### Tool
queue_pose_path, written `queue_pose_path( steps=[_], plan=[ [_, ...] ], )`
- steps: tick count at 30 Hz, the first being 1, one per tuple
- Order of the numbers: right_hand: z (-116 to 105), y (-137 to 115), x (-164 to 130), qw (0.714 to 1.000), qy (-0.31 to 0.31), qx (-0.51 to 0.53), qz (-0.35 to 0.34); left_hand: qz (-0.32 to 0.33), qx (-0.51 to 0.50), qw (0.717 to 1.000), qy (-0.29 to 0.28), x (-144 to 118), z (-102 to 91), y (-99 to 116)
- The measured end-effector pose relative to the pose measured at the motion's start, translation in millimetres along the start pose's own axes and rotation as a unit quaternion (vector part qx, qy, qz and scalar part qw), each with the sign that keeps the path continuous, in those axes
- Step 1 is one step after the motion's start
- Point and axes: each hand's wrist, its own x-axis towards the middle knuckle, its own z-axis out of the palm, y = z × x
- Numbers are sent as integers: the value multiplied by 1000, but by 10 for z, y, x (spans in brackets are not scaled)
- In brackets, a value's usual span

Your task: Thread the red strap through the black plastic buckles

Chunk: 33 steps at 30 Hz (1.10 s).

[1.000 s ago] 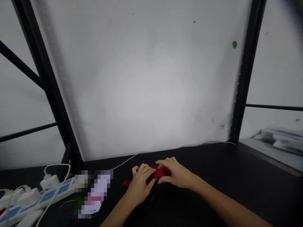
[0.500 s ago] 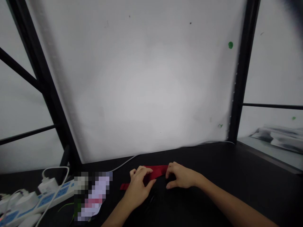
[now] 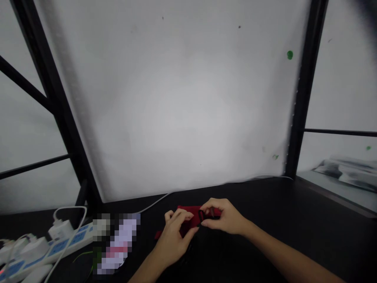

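A red fabric piece (image 3: 194, 220) lies on the black tabletop, partly covered by both hands. My left hand (image 3: 176, 235) rests over its left part, thumb and index finger curved with a gap between them. My right hand (image 3: 222, 215) has a small black loop (image 3: 201, 216) pinched between thumb and fingertips, just in front of the red fabric. Whether the loop is joined to the fabric I cannot tell. Something dark lies under my left wrist, too dim to make out.
To the left are a white power strip (image 3: 63, 245) with plugged-in chargers (image 3: 60, 230) and a blurred-out flat object (image 3: 119, 245). A grey cable (image 3: 154, 203) runs along the white back panel (image 3: 188, 118). Black frame posts (image 3: 300, 98) flank the table.
My right hand has closed from a loose curl into a pinch on the black loop, now raised into view. My left hand has shifted slightly right.
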Motion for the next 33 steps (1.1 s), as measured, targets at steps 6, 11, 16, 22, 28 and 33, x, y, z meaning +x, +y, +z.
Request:
queue_pose_path(
  steps=[6, 11, 16, 22, 28, 33],
  plan=[
    [114, -29, -21, 999, -27, -35, -8, -35, -59, 998, -12, -51, 53, -9],
    [151, -184, -19, 996, -45, -71, 32, -26, -75, 997, -25, -53, 78, -1],
    [136, -260, -11, 997, -48, -27, 47, -15, -72, 997, 13, 1, 82, 5],
    [74, -87, 32, 973, -72, 157, 154, -17, -49, 999, 9, 5, 67, 15],
    [-211, -46, 7, 969, -204, 47, 128, -42, -74, 996, 0, -42, 25, -40],
    [-63, -103, -3, 968, -205, 93, 113, -35, -111, 993, -33, -64, 2, -36]
  ],
)
